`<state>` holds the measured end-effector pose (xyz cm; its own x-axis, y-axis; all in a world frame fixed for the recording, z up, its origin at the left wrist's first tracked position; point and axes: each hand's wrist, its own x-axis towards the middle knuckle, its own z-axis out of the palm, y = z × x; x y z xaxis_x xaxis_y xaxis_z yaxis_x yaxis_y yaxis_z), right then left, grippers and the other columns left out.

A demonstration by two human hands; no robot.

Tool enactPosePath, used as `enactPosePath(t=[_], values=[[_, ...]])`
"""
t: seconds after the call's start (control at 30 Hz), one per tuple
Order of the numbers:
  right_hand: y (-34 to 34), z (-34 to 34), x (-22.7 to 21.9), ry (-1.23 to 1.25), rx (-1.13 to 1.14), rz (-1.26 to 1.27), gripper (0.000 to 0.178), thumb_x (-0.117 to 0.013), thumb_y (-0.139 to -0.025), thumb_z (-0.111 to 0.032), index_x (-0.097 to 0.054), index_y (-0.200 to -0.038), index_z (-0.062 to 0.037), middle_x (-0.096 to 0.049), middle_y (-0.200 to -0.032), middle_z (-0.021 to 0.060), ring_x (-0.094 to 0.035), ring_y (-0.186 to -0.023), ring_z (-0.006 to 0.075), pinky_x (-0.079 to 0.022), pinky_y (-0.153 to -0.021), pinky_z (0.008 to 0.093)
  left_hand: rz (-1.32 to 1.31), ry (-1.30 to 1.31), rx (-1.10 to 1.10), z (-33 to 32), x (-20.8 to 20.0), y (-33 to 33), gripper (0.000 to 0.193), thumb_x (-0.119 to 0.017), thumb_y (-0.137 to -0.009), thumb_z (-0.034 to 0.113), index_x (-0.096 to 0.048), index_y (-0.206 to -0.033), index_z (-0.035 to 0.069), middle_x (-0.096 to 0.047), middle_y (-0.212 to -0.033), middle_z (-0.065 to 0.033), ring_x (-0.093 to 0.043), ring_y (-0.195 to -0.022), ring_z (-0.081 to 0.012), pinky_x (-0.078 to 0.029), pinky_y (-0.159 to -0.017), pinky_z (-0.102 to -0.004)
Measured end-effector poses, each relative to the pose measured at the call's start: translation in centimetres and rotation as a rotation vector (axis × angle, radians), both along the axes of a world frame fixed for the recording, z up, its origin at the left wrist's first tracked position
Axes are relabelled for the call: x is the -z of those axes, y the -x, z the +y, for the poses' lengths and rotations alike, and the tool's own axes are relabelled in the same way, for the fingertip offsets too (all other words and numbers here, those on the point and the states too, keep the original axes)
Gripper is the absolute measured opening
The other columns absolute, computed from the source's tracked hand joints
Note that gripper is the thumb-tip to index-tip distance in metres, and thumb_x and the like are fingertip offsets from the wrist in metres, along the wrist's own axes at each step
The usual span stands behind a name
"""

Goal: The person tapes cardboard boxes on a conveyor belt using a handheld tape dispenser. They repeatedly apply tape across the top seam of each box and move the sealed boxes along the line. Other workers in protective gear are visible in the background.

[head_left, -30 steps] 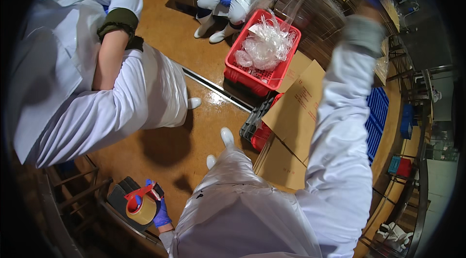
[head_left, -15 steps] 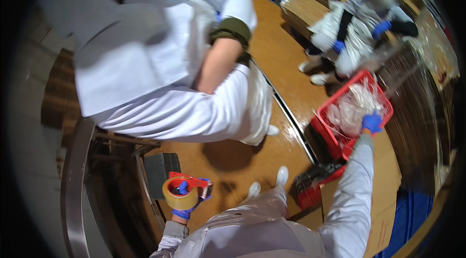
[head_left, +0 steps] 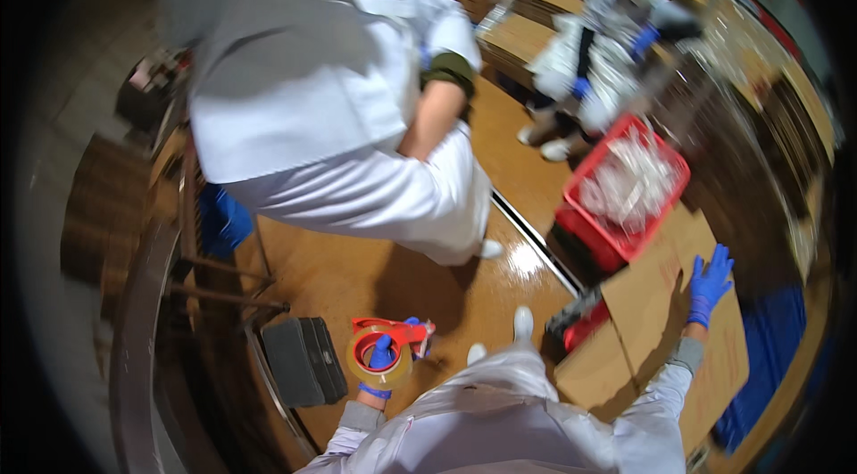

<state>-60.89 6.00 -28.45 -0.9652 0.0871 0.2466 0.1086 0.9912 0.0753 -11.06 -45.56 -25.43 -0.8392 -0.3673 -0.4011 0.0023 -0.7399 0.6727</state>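
In a blue glove, my left hand (head_left: 382, 358) grips a red tape dispenser (head_left: 393, 331), with a wide roll of yellowish tape on it; the thumb shows through the roll's core. My right hand (head_left: 711, 282), also gloved in blue, is spread with its fingers stretched out. It is over a flattened cardboard box (head_left: 656, 295) at my right, near the sheet's far right part. Whether the palm presses on the cardboard I cannot tell. Beyond the cardboard stands a red basket (head_left: 580, 191) filled with crumpled clear plastic (head_left: 625, 179).
A person in white (head_left: 312, 99) stands close at the left front. Another person (head_left: 616, 45) sits at the far right by stacked cardboard (head_left: 527, 37). A black case-like box (head_left: 303, 361) lies near my left hand. A metal table edge (head_left: 134, 340) curves along the left.
My right hand has left the plastic in the red basket and come back over the cardboard, fingers spread. The tape dispenser stays in my left hand. The whole view has shifted.
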Motion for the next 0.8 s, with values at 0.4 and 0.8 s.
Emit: enactPosePath(t=[0.4, 0.8], values=[[-27.9, -6.8, -2.8, 0.293, -0.195, -0.008, 0.070, -0.055, -0.097, -0.044, -0.035, -0.157, -0.0141, -0.033, -0.162, 0.0110, -0.024, -0.151, 0.0362, -0.017, -0.119, 0.0615, 0.044, 0.201, 0.476, 1.9, -3.0, 3.6, 0.075, -0.057, -0.096, 0.053, -0.047, -0.145, -0.002, -0.053, -0.147, -0.0156, -0.048, -0.138, -0.0282, -0.032, -0.118, -0.0415], [-38.6, 3.0, -7.6, 0.370, -0.576, -0.177, 0.079, -0.060, -0.093, -0.044, -0.032, -0.157, -0.0078, -0.027, -0.165, 0.0154, -0.020, -0.153, 0.0376, -0.012, -0.118, 0.0669, 0.305, 0.479, 0.656, 21.1, -5.8, 18.1, 0.052, -0.065, -0.097, 0.027, -0.053, -0.139, -0.001, -0.059, -0.140, -0.0101, -0.054, -0.129, -0.0202, -0.040, -0.112, -0.0345]])
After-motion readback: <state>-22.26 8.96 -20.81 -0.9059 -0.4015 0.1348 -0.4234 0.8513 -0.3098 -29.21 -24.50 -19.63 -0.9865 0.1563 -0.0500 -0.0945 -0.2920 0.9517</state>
